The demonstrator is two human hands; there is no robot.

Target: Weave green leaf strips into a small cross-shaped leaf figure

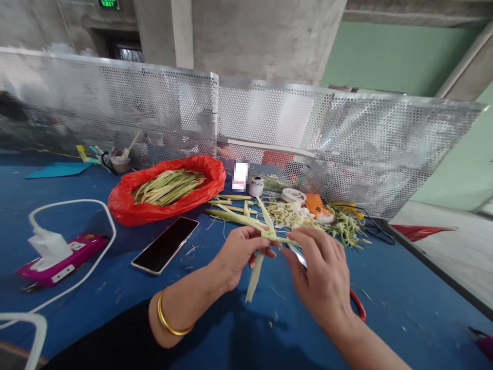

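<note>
My left hand (239, 252), below a black sleeve and gold bangle, pinches pale green leaf strips (271, 235) where they cross in a small knot-like fold. Strips stick out from it: one up, one hanging down, one to the left and one to the right. My right hand (322, 270) has thumb and fingers closed around the strip that runs right. Under this hand a metal blade shows, and a red handle (358, 304) shows at its far side, apparently scissors; the hand covers their middle. More long leaf strips (227, 211) lie just behind the fold.
A red plastic bag (127, 210) full of leaf strips stands behind a phone (166, 245). Left are a magenta power strip (63, 262) and white cable. Leaf scraps (346, 226), a tape roll (293, 196) and a small white jar (256, 186) sit before the perforated metal screen (265, 113).
</note>
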